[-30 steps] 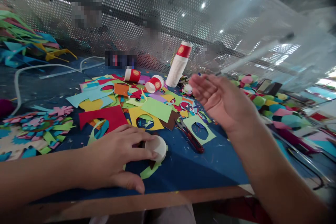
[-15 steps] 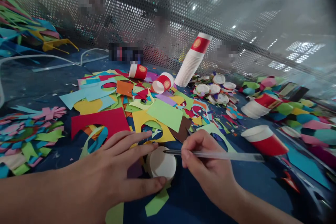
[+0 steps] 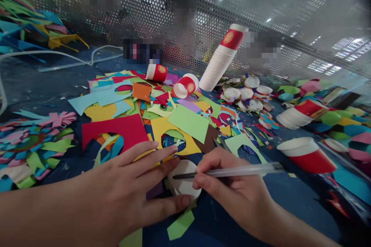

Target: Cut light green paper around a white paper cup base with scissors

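In the head view, my left hand lies across the near middle of the table. Its thumb and index finger grip opposite sides of a white round paper-cup base, while the other fingers stretch past it. Green paper strips stick out from under this base. My right hand pinches a pen with a translucent barrel, held nearly level. The pen's dark tip is over the white base, close to my left index finger. Whether the tip touches the surface, I cannot tell.
Cut paper sheets, including a red one and a green one, pile up beyond my hands. A tall leaning cup stack rises behind. Right are a tipped red cup and several white cup bases; left, a paper-strip heap.
The pen tip has moved left across the white base, and my right hand now overlaps the base's right edge. The whole view has shifted slightly.
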Demonstrator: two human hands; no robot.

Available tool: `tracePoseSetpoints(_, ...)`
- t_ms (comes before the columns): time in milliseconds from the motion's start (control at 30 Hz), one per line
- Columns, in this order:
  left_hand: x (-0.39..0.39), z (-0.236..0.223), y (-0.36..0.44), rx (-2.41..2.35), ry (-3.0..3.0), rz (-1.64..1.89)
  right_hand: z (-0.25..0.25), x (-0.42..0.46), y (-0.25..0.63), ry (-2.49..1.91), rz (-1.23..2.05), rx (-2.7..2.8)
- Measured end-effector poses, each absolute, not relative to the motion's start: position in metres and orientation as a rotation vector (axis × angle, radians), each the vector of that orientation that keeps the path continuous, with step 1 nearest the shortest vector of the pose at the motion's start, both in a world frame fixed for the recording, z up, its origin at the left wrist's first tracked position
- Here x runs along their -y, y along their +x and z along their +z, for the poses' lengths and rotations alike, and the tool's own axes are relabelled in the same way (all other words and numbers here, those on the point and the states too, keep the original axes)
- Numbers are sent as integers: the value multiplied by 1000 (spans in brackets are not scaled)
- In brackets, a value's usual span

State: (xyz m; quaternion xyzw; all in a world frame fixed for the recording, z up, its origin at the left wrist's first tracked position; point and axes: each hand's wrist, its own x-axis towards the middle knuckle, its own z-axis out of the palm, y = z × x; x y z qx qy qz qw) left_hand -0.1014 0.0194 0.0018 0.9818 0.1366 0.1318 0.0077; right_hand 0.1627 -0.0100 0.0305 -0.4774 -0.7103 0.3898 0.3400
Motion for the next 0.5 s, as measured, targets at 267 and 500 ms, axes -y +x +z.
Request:
tracePoseSetpoints(267,-25,10,-101,-282,3162,447,45,3,164,-1313,1395,1778)
tracePoseSetpoints(500,-27,13,-103,-238,3204,356,59,-1,162,-1471,1289,1857)
